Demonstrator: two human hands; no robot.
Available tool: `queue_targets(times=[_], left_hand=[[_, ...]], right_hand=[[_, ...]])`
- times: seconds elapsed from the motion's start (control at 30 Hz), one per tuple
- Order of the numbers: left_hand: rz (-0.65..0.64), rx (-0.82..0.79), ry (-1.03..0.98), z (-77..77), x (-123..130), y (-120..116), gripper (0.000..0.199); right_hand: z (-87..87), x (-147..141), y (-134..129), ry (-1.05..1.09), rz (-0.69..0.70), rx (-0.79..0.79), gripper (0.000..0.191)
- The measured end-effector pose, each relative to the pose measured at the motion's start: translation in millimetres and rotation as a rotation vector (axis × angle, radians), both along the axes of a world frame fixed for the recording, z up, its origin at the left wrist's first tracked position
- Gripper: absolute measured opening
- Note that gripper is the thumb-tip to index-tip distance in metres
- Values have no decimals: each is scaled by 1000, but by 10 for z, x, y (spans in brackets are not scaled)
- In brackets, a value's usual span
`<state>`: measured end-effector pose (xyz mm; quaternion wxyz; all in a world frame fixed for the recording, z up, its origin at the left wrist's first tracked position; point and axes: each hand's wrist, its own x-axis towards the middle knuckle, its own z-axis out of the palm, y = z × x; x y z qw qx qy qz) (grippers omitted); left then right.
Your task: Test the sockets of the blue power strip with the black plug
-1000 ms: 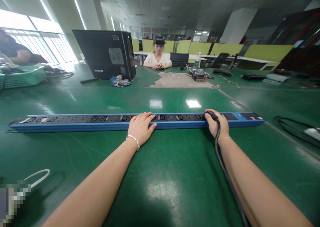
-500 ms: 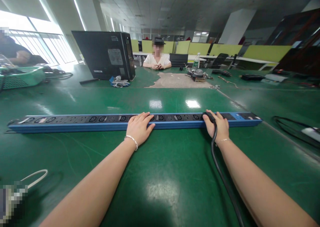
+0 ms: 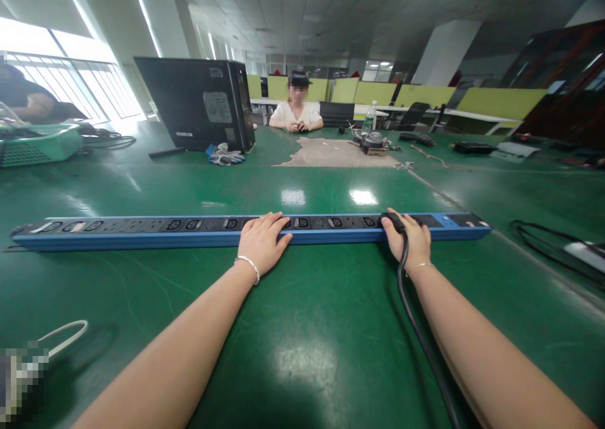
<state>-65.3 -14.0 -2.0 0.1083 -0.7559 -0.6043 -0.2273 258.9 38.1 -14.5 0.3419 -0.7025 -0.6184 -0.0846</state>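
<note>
A long blue power strip [image 3: 142,240] with a black socket face lies across the green table in front of me. My left hand [image 3: 263,240] rests flat over its middle, fingers stretched across the sockets and thumb along the front edge. Toward the strip's right end, my right hand [image 3: 410,237] grips the black plug [image 3: 393,220] of a power cord. That plug sits at the socket face; my fingers partly hide it, so how deep it is seated cannot be seen. Its thick black cord [image 3: 418,328] runs down toward me beside my right forearm.
A black computer case [image 3: 193,104] stands at the back left, with gloves [image 3: 225,154] beside it. A green basket [image 3: 42,144] is at far left. Another person [image 3: 297,111] sits across the table. Black cable [image 3: 529,237] lies at right, a pale cable loop [image 3: 70,334] at lower left.
The view has shifted very slightly, so the strip appears a little further left. Both hands keep their places on the strip and plug.
</note>
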Motion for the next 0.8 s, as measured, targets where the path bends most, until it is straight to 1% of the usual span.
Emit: queue_targets(times=[0.3,0.63,0.73,0.8], left_hand=[[-3,-1,6,-6,-3,6,40],[-2,-10,-2,2,-2,3,39],[4,-10,0,3,0,3,39],[3,-9,4,4,0,2,39]], right_hand=[[-20,-35,9,14,-14,27,45],[-39,-43,22,54,20,59,41],[-46,-59,32,79,30,78,40],[-26,-53,42,132,36,108,41]])
